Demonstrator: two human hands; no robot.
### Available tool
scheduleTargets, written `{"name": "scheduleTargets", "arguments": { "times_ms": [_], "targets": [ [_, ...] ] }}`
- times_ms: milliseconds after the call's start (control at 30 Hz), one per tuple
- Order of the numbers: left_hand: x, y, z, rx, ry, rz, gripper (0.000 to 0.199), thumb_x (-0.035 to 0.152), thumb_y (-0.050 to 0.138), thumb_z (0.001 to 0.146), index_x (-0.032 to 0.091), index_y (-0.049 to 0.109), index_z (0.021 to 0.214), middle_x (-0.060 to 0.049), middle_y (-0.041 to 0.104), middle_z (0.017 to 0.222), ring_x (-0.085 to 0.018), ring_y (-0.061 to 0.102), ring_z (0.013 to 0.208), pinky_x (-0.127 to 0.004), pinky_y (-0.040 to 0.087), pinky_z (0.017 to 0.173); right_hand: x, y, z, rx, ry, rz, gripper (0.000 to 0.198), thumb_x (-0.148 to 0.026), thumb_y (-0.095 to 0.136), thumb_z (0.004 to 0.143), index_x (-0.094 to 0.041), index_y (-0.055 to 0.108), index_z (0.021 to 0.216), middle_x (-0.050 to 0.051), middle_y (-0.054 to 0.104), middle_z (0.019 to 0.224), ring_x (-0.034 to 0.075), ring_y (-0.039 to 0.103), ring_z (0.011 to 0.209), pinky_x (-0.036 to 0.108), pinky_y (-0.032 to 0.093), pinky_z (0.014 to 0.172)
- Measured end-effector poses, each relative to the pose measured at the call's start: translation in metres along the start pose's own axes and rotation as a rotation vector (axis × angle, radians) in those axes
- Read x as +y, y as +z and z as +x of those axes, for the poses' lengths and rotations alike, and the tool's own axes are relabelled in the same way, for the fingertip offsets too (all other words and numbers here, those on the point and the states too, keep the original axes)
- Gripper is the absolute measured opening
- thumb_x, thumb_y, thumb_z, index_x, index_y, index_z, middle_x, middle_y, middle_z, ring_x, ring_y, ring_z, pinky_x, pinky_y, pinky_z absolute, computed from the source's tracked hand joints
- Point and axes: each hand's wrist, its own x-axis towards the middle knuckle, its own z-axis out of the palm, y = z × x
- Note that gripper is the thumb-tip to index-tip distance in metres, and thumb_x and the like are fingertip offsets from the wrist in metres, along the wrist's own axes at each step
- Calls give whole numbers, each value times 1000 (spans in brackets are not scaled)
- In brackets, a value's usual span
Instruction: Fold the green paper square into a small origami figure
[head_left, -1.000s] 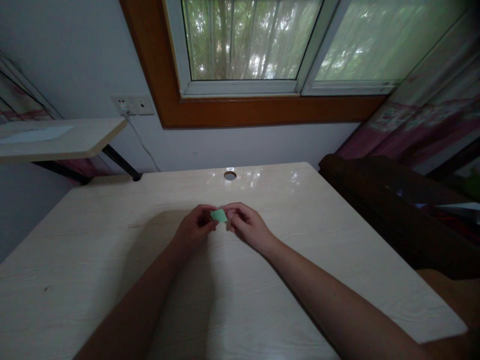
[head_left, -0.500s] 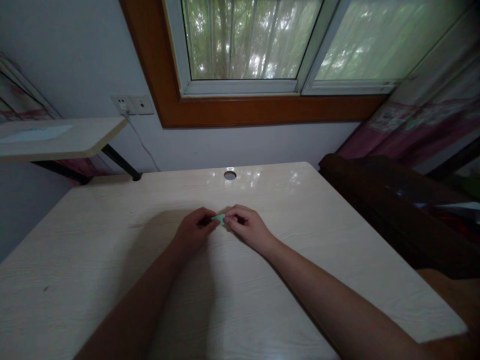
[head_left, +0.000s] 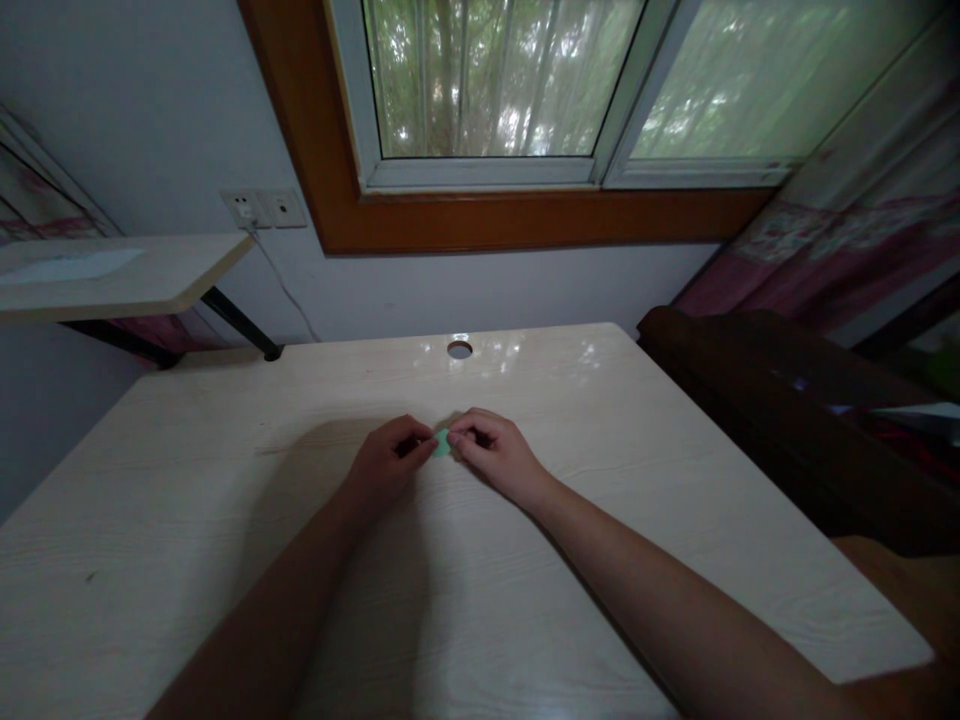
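Between my fingertips is a small light-green piece (head_left: 442,443), perhaps paper, mostly covered by the fingers. My left hand (head_left: 388,455) pinches its left side with thumb and forefinger. From the right, my right hand (head_left: 493,448) pinches the other side in the same way. Both hands are low over the pale wood-grain table (head_left: 570,570), a little in front of the round cable hole (head_left: 460,350). What exactly the green piece is, I cannot make out.
A raised shelf (head_left: 150,285) on black legs stands at the back left. Behind it a cord hangs from a wall socket (head_left: 246,208). The window (head_left: 487,175) is above the table's far edge. Dark brown furniture (head_left: 750,420) borders the table on the right.
My left fingertips have shifted slightly, and the green piece between the hands now looks narrower and more rounded. My right hand has barely moved.
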Motion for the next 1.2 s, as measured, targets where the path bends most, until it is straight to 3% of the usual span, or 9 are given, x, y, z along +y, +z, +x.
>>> {"name": "scheduleTargets", "arguments": {
  "times_ms": [200,667,1200],
  "targets": [
    [1,1,-1,-84,71,86,16,32,60,86,17,64,80,1,58,69,-13,50,63,-24,38,60,-6,-2,1,-10,-43,-26,12,-28,61,87,-20,70,85,1,59,76,12,50,64,24,37,59],
    [7,2,-1,-48,193,120,18,26,53,90,17,56,75,0,52,74,-13,48,66,-25,37,62,-10,0,1,-50,-63,-78,9,-19,61,83,-18,68,78,0,57,73,11,49,60,24,37,56],
    [1,-3,-3,145,40,-16,20,33,54,89,19,55,76,2,52,68,-13,47,63,-24,37,59,6,-1,2,137,101,31,9,-22,61,82,-18,68,80,1,61,74,13,50,65,25,39,60]
  ]
}}
